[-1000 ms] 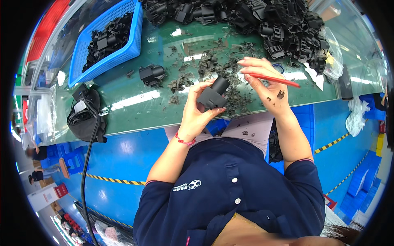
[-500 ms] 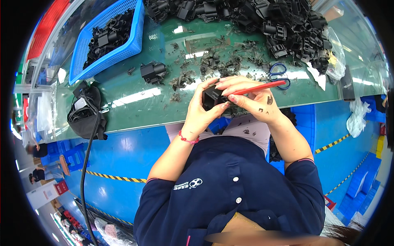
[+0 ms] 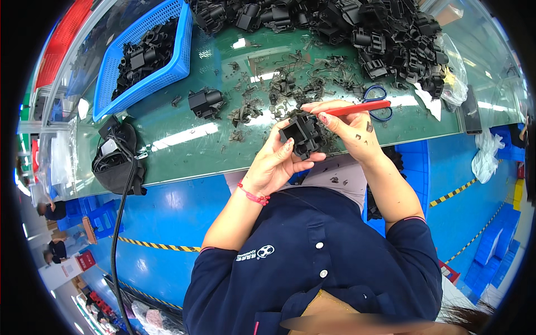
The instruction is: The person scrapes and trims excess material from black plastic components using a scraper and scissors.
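Note:
My left hand [image 3: 273, 163] is closed round a black plastic housing [image 3: 306, 146] with a square opening, its thumb on the near rim and fingers beneath. In my right hand [image 3: 356, 134] is a slim tool with a red handle [image 3: 368, 107], pointing to the upper right. The tool's working tip is hidden by the fingers and the housing, so its exact kind cannot be made out. Fingertips of the right hand rest by the housing's upper edge. Dark scraps [image 3: 365, 127] stick to the right hand. Another black housing [image 3: 205, 103] lies on the table to the left.
A blue basket [image 3: 181, 70] of black parts stands at the far left, with a big heap of black housings [image 3: 385, 50] at the far right. Black plastic scraps [image 3: 282, 84] litter the green table [image 3: 184, 153]. Blue-handled scissors [image 3: 375, 92] lie beyond my right hand; a black pouch [image 3: 115, 162] with cable sits left.
My left hand has turned the housing so its square opening faces more upward, with fingers now under it. The red handle has swung to a flatter angle and slightly upward.

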Demonstrator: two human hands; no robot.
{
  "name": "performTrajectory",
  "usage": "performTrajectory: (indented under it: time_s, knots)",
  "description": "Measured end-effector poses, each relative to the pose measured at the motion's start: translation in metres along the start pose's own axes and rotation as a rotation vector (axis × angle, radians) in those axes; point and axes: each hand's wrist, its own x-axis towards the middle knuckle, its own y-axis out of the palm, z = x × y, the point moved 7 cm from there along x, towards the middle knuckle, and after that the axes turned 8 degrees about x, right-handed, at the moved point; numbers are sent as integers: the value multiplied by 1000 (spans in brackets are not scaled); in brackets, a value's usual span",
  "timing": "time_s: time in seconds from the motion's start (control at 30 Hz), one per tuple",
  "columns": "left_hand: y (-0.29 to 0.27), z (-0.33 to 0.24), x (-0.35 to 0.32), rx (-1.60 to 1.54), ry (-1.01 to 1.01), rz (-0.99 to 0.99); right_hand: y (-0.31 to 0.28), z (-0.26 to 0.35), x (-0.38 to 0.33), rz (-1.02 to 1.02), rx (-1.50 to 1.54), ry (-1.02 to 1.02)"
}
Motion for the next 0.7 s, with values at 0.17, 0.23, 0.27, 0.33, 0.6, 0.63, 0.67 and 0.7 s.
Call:
performTrajectory:
  time_s: [0.17,0.23,0.27,0.33,0.6,0.63,0.67,0.7]
  knots:
    - [-2,2,1,209,8,-8,-1,-4,-1,46,25,18]
    - [-10,-1,1,341,76,-117,1,2,-1,65,-10,8]
    - [-10,0,1,342,74,-115,2,5,-1,85,-46,-3]
    - [-11,-1,2,384,101,-125,3,6,-2,90,-59,-29]
    - [-9,-1,3,310,105,-119,3,9,-2,148,-256,-119]
    - [-10,-1,3,311,103,-125,5,13,-2,146,-321,-172]
    - [-10,-1,3,311,103,-125,7,16,-3,144,-387,-226]
    - [-11,-2,4,364,127,-135,8,15,-2,144,-387,-226]
